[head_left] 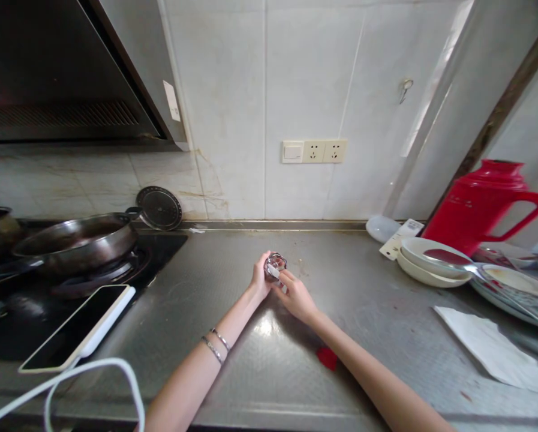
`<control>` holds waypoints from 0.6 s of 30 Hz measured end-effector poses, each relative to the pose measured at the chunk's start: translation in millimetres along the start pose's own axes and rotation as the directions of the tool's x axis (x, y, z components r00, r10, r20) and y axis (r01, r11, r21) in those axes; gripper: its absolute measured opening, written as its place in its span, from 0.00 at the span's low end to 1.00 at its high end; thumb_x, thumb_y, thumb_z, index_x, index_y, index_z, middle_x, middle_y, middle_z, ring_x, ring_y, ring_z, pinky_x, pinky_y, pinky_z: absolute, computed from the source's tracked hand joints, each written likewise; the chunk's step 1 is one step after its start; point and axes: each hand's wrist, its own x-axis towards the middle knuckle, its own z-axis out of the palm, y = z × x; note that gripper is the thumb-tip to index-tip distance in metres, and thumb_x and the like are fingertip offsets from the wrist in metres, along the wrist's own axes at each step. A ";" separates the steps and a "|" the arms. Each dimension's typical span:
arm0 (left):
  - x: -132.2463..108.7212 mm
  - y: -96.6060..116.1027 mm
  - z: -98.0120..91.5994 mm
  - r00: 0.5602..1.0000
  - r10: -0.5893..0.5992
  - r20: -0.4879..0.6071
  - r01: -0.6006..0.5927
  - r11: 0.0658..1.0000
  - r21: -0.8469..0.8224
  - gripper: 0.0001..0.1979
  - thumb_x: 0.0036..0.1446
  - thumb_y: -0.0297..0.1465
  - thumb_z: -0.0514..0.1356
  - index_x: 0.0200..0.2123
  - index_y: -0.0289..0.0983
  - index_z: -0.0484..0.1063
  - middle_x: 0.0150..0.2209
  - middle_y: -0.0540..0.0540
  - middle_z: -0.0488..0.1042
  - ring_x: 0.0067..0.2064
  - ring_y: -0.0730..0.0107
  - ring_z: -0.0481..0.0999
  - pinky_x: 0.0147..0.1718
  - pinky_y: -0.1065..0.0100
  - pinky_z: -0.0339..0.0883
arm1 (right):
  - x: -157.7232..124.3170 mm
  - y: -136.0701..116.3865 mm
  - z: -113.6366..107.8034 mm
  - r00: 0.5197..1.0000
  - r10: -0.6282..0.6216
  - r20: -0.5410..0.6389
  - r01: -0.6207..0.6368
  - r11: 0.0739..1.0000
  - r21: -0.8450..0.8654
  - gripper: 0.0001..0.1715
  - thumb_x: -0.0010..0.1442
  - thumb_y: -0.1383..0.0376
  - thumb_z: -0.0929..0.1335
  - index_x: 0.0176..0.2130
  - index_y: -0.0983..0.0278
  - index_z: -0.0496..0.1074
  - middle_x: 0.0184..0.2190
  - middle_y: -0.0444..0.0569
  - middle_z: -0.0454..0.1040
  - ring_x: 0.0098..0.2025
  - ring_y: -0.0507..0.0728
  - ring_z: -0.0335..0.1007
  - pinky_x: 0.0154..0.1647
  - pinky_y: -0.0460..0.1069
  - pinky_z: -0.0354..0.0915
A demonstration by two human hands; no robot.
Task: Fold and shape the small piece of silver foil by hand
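Note:
Over the middle of the steel counter, my left hand is wrapped around the side of a small round shiny metal piece. It looks like a little cup or lid, though its exact kind is too small to make out. My right hand is closed at the near right side of that piece. A small whitish bit shows at its fingertips, against the metal; it may be tissue. On the counter beside my right forearm lies a small red thing.
Left, a steel pan sits on the black stove, with a phone and white cable nearer. A black round disc leans on the wall. Right are a red thermos, stacked bowls, a plate and white paper.

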 end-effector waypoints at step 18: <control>-4.2 13.0 0.8 0.936 -0.266 0.230 0.275 0.961 -0.008 0.20 0.56 0.41 0.55 0.42 0.30 0.74 0.33 0.36 0.79 0.32 0.57 0.78 0.32 0.60 0.70 | 8.3 23.6 -61.3 0.932 -0.319 0.175 0.364 0.814 -0.454 0.16 0.64 0.70 0.63 0.49 0.56 0.71 0.48 0.49 0.74 0.55 0.62 0.59 0.51 0.58 0.62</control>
